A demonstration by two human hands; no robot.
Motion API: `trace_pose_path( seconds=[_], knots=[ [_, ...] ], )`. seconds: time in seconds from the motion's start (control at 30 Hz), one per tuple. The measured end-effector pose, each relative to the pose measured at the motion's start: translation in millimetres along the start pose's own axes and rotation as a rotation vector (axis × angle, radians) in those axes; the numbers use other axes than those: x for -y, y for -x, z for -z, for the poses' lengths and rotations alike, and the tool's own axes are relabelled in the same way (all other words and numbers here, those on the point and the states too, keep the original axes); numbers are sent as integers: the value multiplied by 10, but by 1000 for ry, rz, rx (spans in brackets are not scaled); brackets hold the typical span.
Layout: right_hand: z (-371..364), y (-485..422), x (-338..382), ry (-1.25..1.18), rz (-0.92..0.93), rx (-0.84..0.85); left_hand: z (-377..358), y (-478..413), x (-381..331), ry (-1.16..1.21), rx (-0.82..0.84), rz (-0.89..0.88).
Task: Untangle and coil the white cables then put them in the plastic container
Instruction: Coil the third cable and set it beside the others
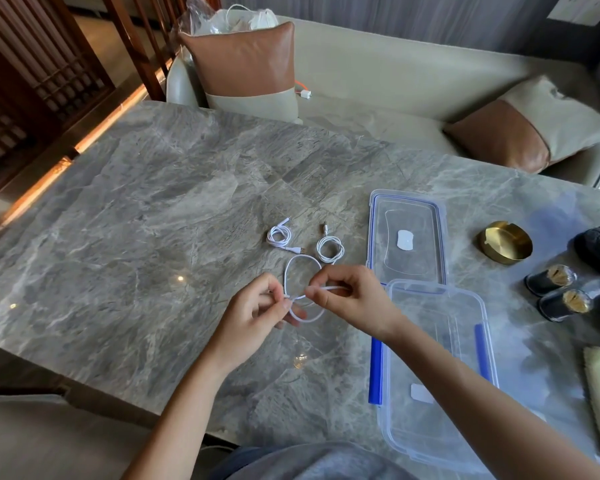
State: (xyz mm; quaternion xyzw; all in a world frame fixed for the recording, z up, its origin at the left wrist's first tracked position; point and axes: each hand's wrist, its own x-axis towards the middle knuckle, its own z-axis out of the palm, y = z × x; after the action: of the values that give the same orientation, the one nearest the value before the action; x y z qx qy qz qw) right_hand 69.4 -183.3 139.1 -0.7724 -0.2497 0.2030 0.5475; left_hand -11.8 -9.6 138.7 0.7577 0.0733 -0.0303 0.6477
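In the head view, a grey marbled counter (153,220) is seen from above, with both forearms reaching in from the lower edge. The left hand (257,306) is closed on a white cable (285,277), which is pinched between thumb and curled fingers where the strand crosses itself. The right hand (347,299) is likewise closed on the same cable, a short straight stretch being held between thumb and bent fingers just beside the left hand's grip. One loop of this cable is formed beyond the hands and a smaller loop is seen on their near side; whether the loops rest on the counter cannot be told. Just beyond the held cable, two more white cables lie on the counter: a coiled cable (278,235) to the left, its plug ends sticking out, and a second coiled cable (330,249) to the right, wound into a neat ring. The clear plastic container (447,427), fitted with blue clips, stands open at the right of the hands, partly under the right forearm, and no cable is seen inside it. Its lid (416,209) is laid flat just beyond it. Further right, a brass dish (504,241) and two dark jars (551,279) are set near the counter's edge.
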Motion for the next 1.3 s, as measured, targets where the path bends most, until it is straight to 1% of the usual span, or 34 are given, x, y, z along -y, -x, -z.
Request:
trace_pose_path(
  seconds=[0.1, 0.13, 0.2, 0.27, 0.37, 0.47, 0.53, 0.6, 0.7, 0.8, 0.9, 1.0, 1.03, 1.1, 1.17, 1.2, 1.3],
  knots=[
    [74, -32, 17, -45, 2, 134, 91, -42, -97, 46, 186, 105],
    [91, -49, 23, -32, 0, 173, 115, -71, -123, 24, 246, 147],
    [114, -70, 46, -12, 0, 246, 141, -134, -173, -94, 358, 187],
    [118, -82, 78, -4, 15, 295, 138, -173, -208, -157, 386, 192],
    [123, -117, 129, -8, 28, 285, 123, -178, -221, -54, 307, 231],
    [163, -149, 147, -44, 35, 241, 102, -166, -187, 180, 185, 276],
    [178, -156, 121, -46, 31, 172, 92, -167, -160, 351, 73, 295],
    [139, -135, 82, -91, 5, 52, 79, -166, -135, 466, -12, 299],
    [-26, -66, 53, -150, -26, -98, 18, -151, -118, 556, -87, 276],
    [-174, -10, 43, -119, -33, -224, -33, -139, -97, 593, -152, 232],
    [-223, -11, 55, -95, -47, -283, -48, -123, -56, 561, -153, 201],
    [-202, -38, 51, -152, -65, -228, -2, -88, -19, 448, -43, 207],
    [-184, -43, 47, -145, -63, -182, 31, -82, -16, 400, 13, 212],
    [-131, -51, 35, -54, -59, -74, 98, -87, -21, 333, 124, 233],
    [-72, -55, 25, 80, -41, 13, 127, -110, -50, 355, 193, 299],
    [-42, -56, 33, 123, -30, 47, 124, -126, -66, 390, 200, 344],
    [17, -62, 92, 117, -5, 119, 70, -158, -79, 541, 162, 424]
  ],
)
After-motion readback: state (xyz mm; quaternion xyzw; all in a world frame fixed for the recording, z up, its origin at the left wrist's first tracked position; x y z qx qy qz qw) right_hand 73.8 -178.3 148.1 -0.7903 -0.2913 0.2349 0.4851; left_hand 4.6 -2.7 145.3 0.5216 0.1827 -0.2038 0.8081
